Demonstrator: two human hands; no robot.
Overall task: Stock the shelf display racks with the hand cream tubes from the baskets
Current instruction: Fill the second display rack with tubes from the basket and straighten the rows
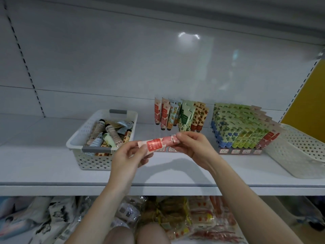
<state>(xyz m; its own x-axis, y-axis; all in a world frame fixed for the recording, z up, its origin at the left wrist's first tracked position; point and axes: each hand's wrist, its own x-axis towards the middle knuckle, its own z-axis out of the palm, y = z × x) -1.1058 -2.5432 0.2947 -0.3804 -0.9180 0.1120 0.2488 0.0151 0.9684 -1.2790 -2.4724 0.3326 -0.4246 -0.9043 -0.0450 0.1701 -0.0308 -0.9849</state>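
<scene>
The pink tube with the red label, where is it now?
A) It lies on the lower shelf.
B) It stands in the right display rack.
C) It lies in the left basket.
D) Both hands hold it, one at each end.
D: the left hand and the right hand each pinch one end of the pink tube, held level in the air.

**Colours on the shelf**

The pink tube has a red label. The left basket is white with round holes and grey handles. The right basket is cream, also with holes. Middle tubes: red-pink, flowered, green, brown-spotted. Right tubes: green leaves on pale yellow, blue, red. The shelf is white, the side panel yellow.
</scene>
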